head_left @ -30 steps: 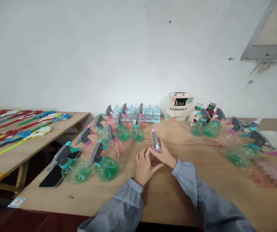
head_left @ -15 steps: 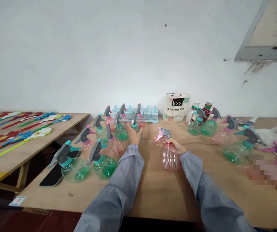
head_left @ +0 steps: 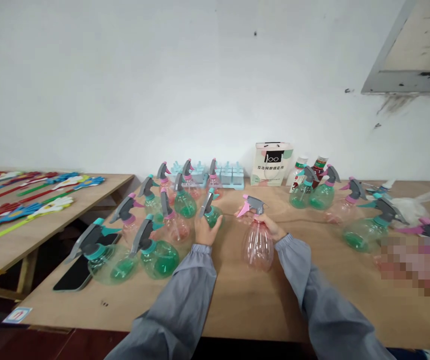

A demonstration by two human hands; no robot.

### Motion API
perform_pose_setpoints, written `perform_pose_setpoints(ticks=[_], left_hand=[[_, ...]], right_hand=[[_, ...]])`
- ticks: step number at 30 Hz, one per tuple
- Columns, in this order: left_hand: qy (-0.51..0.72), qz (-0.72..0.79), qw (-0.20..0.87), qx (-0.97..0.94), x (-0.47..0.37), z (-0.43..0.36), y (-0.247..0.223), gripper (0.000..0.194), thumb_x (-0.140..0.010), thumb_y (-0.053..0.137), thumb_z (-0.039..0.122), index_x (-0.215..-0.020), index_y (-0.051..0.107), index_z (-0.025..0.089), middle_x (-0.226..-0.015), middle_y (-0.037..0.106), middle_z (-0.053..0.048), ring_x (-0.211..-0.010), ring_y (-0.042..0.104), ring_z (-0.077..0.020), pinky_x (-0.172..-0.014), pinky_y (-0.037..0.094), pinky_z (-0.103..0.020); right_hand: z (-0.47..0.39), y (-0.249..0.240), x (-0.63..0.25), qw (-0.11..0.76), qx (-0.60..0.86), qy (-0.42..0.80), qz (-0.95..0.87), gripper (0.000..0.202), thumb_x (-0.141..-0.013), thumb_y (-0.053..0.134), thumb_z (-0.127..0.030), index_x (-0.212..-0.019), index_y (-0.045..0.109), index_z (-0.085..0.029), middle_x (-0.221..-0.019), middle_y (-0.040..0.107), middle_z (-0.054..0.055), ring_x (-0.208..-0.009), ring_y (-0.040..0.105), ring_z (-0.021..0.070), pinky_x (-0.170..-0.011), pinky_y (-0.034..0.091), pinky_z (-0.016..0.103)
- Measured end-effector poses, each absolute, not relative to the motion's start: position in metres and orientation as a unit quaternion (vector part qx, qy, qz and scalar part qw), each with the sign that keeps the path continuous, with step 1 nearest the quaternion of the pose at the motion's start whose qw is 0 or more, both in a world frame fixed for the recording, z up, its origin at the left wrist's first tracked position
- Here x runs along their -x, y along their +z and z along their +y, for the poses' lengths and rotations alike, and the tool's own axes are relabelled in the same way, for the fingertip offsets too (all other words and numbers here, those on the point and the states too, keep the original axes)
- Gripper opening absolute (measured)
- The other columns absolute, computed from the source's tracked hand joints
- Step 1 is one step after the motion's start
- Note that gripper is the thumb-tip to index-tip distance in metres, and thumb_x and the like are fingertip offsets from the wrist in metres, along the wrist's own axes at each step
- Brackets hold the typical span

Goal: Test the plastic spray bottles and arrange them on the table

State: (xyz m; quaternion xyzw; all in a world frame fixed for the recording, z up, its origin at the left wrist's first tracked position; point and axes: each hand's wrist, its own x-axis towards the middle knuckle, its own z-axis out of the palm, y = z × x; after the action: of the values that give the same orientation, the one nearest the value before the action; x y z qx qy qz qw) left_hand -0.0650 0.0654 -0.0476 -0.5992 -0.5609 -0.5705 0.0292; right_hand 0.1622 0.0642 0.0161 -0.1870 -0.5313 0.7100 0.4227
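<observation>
My right hand (head_left: 269, 225) is wrapped round the neck of a clear pink spray bottle (head_left: 259, 247), below its grey and pink trigger head. The bottle is upright over the middle of the table. My left hand (head_left: 206, 230) grips a green spray bottle (head_left: 212, 215) from its near side, thumb on the right; its grey head tilts a little. Left of that hand stand several pink and green spray bottles, among them a pink one (head_left: 177, 227) and a green one (head_left: 160, 259) with a turquoise collar.
At the back are light-blue moulds (head_left: 230, 176), a paper bag (head_left: 271, 165) and two labelled bottles (head_left: 319, 167). More spray bottles, including a green one (head_left: 365, 234), stand right. A phone (head_left: 73, 275) lies left. Hand-shaped toys (head_left: 59, 204) cover the side table.
My left hand has come nearer, and the green bottle in it has moved away from the rear bottles. My right hand still holds the pink bottle. The view has shifted slightly.
</observation>
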Motion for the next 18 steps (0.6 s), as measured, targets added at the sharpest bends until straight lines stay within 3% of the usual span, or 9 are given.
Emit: perform_pose_setpoints(ticks=[2,8,14,18], left_hand=[[-0.564,-0.560,0.023,0.607,0.067,0.064,-0.049,0.050,-0.082,0.060,0.057,-0.110,0.055,0.015,-0.105,0.063,-0.015,-0.116,0.057,-0.0317,-0.102,0.043,-0.050],[-0.558,-0.566,0.033,0.606,0.069,0.065,-0.046,0.051,-0.081,0.059,0.057,-0.111,0.054,0.015,-0.105,0.063,-0.016,-0.112,0.059,-0.0320,-0.098,0.046,-0.050],[-0.521,-0.591,0.049,0.614,0.072,0.060,-0.041,0.060,-0.081,0.060,0.056,-0.121,0.050,0.013,-0.110,0.062,-0.019,-0.110,0.059,-0.0334,-0.094,0.048,-0.049],[-0.502,-0.593,0.056,0.627,0.072,0.059,-0.040,0.060,-0.081,0.061,0.054,-0.122,0.050,0.013,-0.110,0.062,-0.019,-0.110,0.059,-0.0342,-0.094,0.047,-0.050]], right_hand=[[0.063,0.016,-0.162,0.418,0.180,0.710,-0.537,0.037,-0.070,0.064,-0.034,-0.105,0.066,-0.022,-0.108,0.071,0.005,-0.103,0.065,0.0207,-0.096,0.049,0.038],[0.068,0.007,-0.161,0.437,0.245,0.678,-0.537,0.027,-0.066,0.063,-0.037,-0.087,0.065,-0.020,-0.081,0.069,0.004,-0.079,0.063,0.0181,-0.078,0.051,0.033],[0.063,0.012,-0.160,0.386,0.204,0.700,-0.564,0.034,-0.070,0.063,-0.035,-0.100,0.064,-0.021,-0.103,0.070,0.006,-0.094,0.063,0.0191,-0.089,0.047,0.034],[0.062,0.014,-0.160,0.394,0.210,0.711,-0.543,0.032,-0.072,0.062,-0.039,-0.098,0.065,-0.022,-0.101,0.071,0.006,-0.098,0.064,0.0207,-0.094,0.046,0.036]])
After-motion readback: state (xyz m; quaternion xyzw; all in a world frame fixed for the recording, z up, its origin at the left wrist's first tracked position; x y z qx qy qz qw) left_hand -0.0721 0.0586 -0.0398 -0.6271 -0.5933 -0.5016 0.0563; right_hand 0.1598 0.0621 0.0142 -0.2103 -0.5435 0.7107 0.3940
